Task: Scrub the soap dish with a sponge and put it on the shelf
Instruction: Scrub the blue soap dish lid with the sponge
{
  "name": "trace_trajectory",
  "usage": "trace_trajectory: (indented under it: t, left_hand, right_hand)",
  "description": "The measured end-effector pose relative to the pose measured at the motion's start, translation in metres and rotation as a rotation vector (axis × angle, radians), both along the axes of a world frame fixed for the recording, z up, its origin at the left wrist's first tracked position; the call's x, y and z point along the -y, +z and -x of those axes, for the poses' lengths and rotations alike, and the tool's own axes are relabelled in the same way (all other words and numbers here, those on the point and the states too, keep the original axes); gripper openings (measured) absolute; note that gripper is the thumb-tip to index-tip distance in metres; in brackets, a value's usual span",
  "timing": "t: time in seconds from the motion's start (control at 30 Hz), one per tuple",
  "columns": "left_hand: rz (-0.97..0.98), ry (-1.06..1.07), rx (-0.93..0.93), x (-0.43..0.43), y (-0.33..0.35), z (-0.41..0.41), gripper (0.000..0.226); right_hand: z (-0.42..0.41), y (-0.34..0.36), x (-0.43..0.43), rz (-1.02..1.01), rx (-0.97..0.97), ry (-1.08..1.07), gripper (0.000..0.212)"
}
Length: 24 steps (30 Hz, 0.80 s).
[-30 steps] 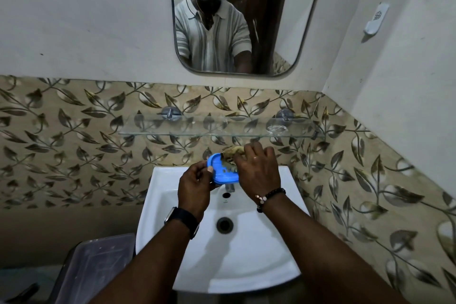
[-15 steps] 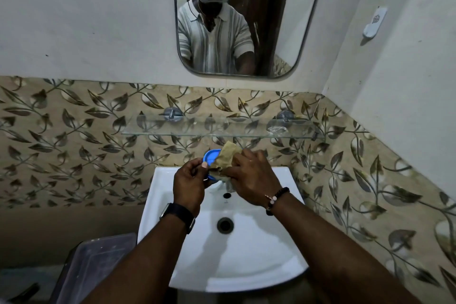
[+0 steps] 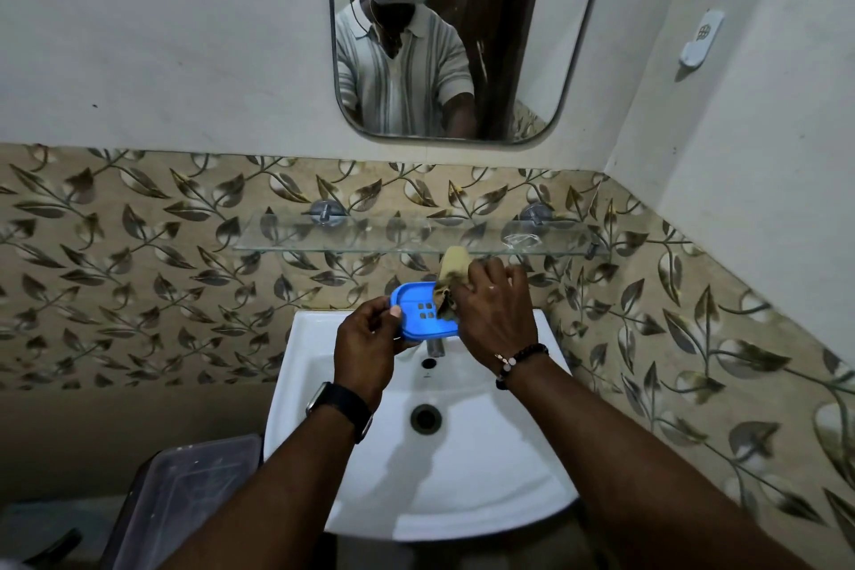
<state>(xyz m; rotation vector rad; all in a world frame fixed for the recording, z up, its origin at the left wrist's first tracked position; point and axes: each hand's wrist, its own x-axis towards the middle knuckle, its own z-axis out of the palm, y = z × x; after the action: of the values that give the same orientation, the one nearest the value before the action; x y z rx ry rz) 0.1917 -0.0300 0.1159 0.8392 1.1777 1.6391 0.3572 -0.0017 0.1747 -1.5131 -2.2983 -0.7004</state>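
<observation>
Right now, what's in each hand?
Left hand: closed on the dish, held over the sink.
Right hand: closed on the sponge, pressed to the dish.

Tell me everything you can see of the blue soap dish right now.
The soap dish is bright blue, plastic-looking, rounded-rectangular, with a raised rim and small square drain holes in its floor. It is held above the back of the white sink, tilted with its inside facing the camera. The left hand grips its near-left edge; the right hand presses a tan sponge against its right end, hiding that part. It sits below the glass shelf.
</observation>
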Motion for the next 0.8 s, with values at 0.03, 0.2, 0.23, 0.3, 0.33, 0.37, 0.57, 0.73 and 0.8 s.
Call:
trace_trajectory:
  t: [0.03,0.2,0.23,0.3,0.33,0.37,0.57,0.73,0.8]
  left_hand:
    - [-0.001,0.001,-0.006,0.0,0.0,0.0,0.014]
    - [-0.029,-0.019,-0.03,-0.001,0.002,0.001,0.017]
    - [-0.032,-0.016,-0.016,-0.001,0.003,0.002,0.017]
    - [-0.045,-0.015,-0.006,-0.002,0.004,0.006,0.017]
    - [-0.053,-0.016,-0.007,-0.002,0.005,0.008,0.016]
    - [-0.061,-0.013,-0.006,-0.002,0.005,0.01,0.015]
    - [-0.077,0.072,0.004,-0.006,0.009,0.013,0.012]
    - [-0.076,0.164,0.062,-0.006,0.001,0.01,0.01]
    - [-0.064,0.178,0.095,-0.006,-0.003,0.008,0.009]
  right_hand:
    - [0.004,0.0,0.002,0.042,-0.064,-0.026,0.026]
    - [0.035,-0.007,0.017,0.236,-0.34,0.168,0.034]
    - [0.038,-0.007,0.018,0.247,-0.331,0.225,0.036]
    - [0.037,-0.003,0.015,0.18,-0.222,0.278,0.038]
    - [0.031,0.0,0.012,0.11,-0.132,0.279,0.038]
    - [0.025,0.003,0.008,0.033,-0.047,0.268,0.037]
    - [0.015,0.018,0.006,-0.111,0.137,0.114,0.026]
    - [0.027,0.021,0.018,0.091,0.07,-0.071,0.019]
    - [0.031,0.014,0.022,0.204,-0.026,-0.08,0.019]
